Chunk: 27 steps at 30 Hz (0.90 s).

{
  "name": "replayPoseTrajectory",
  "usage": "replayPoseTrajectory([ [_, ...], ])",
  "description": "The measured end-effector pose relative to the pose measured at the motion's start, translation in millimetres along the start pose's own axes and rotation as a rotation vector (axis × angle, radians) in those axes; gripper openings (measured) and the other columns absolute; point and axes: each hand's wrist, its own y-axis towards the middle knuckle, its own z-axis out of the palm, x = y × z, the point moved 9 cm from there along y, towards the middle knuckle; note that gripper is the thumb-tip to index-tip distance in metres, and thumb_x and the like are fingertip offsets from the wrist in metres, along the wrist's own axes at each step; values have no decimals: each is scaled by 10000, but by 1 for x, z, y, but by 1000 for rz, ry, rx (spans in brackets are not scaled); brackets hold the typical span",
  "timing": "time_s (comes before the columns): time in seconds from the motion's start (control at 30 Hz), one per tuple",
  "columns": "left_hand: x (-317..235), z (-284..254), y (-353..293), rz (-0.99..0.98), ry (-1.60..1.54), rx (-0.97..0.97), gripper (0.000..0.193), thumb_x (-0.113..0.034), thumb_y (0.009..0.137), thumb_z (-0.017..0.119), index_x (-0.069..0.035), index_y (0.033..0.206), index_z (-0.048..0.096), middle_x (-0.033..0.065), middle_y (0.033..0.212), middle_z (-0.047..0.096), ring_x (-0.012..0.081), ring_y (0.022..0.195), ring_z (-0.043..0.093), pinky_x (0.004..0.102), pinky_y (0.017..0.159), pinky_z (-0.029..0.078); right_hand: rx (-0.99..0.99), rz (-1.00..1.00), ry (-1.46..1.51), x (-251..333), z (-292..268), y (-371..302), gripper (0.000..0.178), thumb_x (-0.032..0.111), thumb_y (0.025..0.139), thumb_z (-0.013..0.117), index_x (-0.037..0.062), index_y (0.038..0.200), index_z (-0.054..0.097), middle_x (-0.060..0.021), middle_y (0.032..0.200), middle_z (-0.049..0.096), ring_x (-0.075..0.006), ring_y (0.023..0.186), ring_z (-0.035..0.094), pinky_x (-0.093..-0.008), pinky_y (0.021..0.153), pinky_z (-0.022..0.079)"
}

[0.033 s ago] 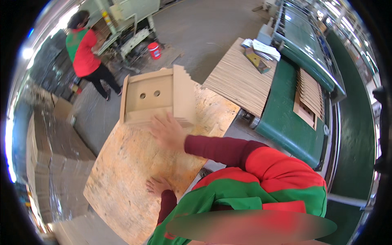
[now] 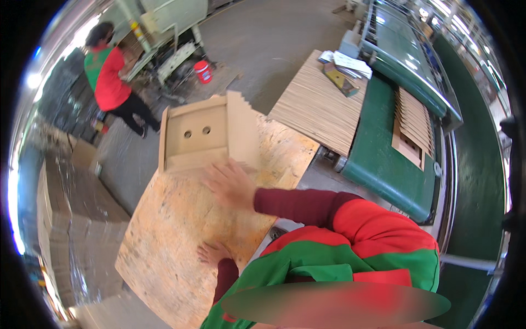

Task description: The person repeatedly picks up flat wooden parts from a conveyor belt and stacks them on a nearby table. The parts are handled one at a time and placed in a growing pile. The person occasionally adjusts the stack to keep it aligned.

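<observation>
Low in the frame, the left hand (image 2: 212,253) lies flat, fingers open, on the chipboard tabletop (image 2: 164,230). Further right, at centre, the right hand (image 2: 230,183), fingers spread and gripping nothing, reaches the near edge of the cardboard tray (image 2: 205,134); a flat, even push would probably keep it square.

Chipboard table (image 2: 175,241), folded cardboard box blank (image 2: 203,134) at its far end

Cardboard tray (image 2: 200,134) on board (image 2: 175,236) far end; sheet stack (image 2: 318,104) right; conveyor (image 2: 394,148) beyond.
</observation>
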Motion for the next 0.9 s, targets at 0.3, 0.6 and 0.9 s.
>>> replayPoseTrajectory([
  [0.3,-12,-10,-7,-2,186,-11,554,-443,943,377,-112,1387,396,132,1465,347,310,1348,320,519,1056,275,317,561,37,-139,-46,-274,463,248,729,649,96,1162,586,-167,1307,469,-334,1228,424,-454,975,382],
  [0.6,-253,18,-93,567,-419,-54,653,-378,864,555,22,1357,399,251,1357,433,391,1275,395,529,1019,342,168,1200,-20,-274,-158,-472,472,222,715,667,72,1159,604,-202,1324,453,-369,1242,413,-443,1018,374],
  [0.9,-617,68,-266,963,-369,377,859,-544,820,592,-153,1478,201,205,1534,122,360,1423,92,671,1049,108,-137,1548,-337,-468,-317,-621,496,233,715,679,91,1178,569,-187,1336,435,-354,1259,394,-466,998,376],
])
